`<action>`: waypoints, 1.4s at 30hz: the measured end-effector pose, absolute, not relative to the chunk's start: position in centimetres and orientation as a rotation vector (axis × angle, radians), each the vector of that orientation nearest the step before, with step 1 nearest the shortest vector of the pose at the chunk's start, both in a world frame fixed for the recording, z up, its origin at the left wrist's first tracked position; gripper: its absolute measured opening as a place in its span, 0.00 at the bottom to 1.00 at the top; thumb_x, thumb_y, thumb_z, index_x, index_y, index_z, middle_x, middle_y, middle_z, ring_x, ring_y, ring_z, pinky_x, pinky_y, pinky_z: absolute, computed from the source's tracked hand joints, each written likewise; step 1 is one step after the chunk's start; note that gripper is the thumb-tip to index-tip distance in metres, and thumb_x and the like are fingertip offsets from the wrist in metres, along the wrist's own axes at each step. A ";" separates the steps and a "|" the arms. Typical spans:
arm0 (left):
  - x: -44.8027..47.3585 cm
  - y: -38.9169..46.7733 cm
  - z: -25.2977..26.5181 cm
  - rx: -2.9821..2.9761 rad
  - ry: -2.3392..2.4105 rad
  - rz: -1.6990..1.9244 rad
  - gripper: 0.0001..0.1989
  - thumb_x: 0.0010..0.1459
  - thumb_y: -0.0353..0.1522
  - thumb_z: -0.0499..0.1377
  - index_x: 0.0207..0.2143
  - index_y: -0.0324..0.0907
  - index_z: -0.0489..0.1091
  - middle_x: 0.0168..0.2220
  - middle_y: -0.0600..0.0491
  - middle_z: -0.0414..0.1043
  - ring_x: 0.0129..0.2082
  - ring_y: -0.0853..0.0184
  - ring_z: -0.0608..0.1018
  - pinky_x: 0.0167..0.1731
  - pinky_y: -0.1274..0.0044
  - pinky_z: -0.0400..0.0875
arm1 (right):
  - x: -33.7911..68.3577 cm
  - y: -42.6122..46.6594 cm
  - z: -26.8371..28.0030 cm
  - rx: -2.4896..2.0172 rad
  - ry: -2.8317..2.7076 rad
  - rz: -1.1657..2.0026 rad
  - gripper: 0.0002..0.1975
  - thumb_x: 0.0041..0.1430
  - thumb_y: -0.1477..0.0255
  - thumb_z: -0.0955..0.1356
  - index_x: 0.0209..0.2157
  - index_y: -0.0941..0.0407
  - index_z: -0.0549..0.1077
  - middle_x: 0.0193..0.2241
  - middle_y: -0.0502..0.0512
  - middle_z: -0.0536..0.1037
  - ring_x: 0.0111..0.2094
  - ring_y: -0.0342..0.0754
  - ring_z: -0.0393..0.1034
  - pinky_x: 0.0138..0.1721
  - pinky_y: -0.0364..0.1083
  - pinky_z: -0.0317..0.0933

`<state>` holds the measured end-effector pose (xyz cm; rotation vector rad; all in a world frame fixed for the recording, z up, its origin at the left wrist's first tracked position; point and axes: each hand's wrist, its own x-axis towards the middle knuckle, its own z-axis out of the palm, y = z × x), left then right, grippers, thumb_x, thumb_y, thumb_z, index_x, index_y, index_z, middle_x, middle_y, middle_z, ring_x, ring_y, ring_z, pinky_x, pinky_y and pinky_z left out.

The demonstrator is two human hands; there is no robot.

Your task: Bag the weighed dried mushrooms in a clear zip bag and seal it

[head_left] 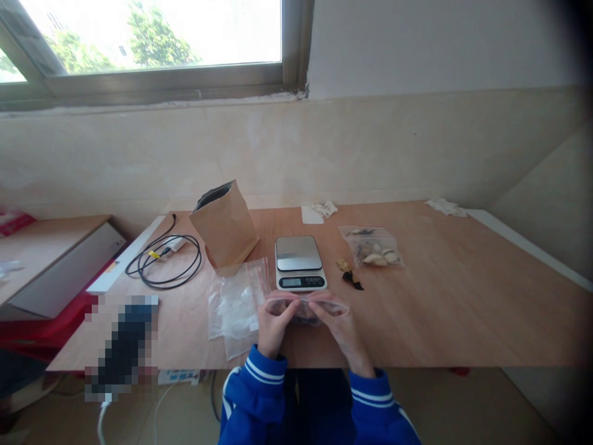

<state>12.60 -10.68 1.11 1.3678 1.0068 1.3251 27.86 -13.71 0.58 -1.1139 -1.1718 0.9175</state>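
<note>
Between my two hands is a clear zip bag [306, 314] with a pinkish top edge and dark and brownish pieces inside. My left hand [274, 320] pinches its rim on the left, thumb toward the middle. On the other side my right hand [337, 320] grips the same rim. The bag is just in front of a kitchen scale [299, 254] with a silver plate and a small display. Left of it lie several flat clear zip bags [236, 306]. Right of the scale are small dried pieces [348, 275], tan and black. Farther right sits another zip bag [374, 248] with pale pieces inside.
A brown paper bag [227, 225] stands open at the back left, beside a coiled black cable [162, 262]. A pixelated dark object [123, 343] is at the left front edge. Crumpled white material [327, 209] and another white scrap [445, 207] lie near the wall.
</note>
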 end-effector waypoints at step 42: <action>12.9 -10.8 0.9 1.414 0.963 1.289 0.08 0.54 0.35 0.63 0.31 0.38 0.76 0.34 0.47 0.76 0.36 0.64 0.77 0.36 0.75 0.72 | 26.4 -13.7 0.8 -1.119 -1.115 0.893 0.08 0.54 0.65 0.71 0.29 0.54 0.71 0.25 0.48 0.74 0.29 0.44 0.71 0.31 0.42 0.67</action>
